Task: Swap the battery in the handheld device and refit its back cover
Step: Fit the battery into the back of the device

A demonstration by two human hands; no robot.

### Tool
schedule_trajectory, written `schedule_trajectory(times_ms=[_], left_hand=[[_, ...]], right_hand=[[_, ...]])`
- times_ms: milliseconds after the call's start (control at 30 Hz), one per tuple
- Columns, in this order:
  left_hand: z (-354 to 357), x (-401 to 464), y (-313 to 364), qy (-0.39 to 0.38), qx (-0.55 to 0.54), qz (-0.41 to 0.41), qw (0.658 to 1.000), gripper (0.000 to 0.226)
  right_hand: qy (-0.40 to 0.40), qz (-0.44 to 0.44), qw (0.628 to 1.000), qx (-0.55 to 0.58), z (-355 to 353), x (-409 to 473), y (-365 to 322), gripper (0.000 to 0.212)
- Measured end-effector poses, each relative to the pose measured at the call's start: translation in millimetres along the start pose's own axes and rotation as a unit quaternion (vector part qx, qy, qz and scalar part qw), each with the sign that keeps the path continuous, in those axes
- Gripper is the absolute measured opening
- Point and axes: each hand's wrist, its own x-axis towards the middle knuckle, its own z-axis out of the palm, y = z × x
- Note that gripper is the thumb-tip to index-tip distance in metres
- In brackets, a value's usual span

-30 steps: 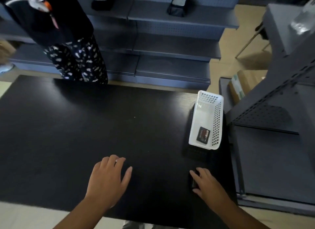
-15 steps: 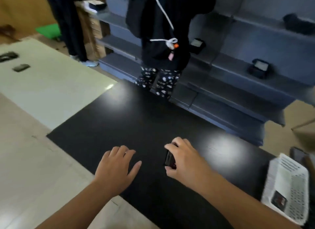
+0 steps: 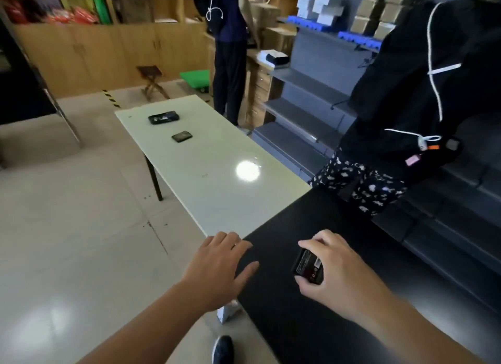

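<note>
Head view: right hand (image 3: 336,269) now grasps the flat black labelled battery (image 3: 308,267), lifted off the black bench (image 3: 339,323); left hand (image 3: 219,266) stays released. Device is next.

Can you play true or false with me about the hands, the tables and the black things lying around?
1. The right hand holds a black battery. True.
2. The left hand grips a screwdriver. False: its fingers are spread and it holds nothing.
3. Two dark things, a handheld device and a smaller dark piece, lie on the white table. True.
4. Both hands are over the white table. False: the right hand is over the black table; the left is at its edge.
</note>
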Motion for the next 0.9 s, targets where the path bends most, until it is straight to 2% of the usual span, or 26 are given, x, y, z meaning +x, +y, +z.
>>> schedule_trajectory(times_ms=[233, 367, 467, 533, 600, 733, 900], left_hand=[[-13.2, 50.0, -177.6, -0.03, -0.005, -0.063, 0.998, 0.055], [-50.7, 72.3, -275.9, -0.041, 0.014, -0.102, 0.994, 0.054], [-77.9, 95.7, -349.1, -0.032, 0.02, -0.118, 0.992, 0.063], [-85.3, 115.3, -394.7, -0.025, 0.016, -0.117, 0.993, 0.066], [-87.0, 140.6, -447.5, -0.016, 0.015, -0.107, 0.994, 0.059], [-98.4, 194.8, -558.2, -0.005, -0.012, -0.08, 0.997, 0.054], [-126.1, 258.0, -660.7, -0.006, -0.039, -0.031, 0.999, 0.057]], right_hand=[[-0.011, -0.027, 0.998, 0.049, 58.3, 171.6, -61.1, 0.066], [-0.051, -0.051, 0.995, 0.069, 74.1, 268.5, -117.2, 0.064], [-0.067, -0.069, 0.993, 0.076, 75.2, 338.4, -165.4, 0.063], [-0.071, -0.076, 0.992, 0.066, 77.0, 385.6, -192.8, 0.062], [-0.07, -0.073, 0.993, 0.055, 84.3, 435.3, -220.6, 0.061], [-0.054, -0.04, 0.996, 0.052, 103.5, 524.2, -280.3, 0.061], [-0.041, 0.0, 0.998, 0.05, 104.5, 619.5, -344.6, 0.064]])
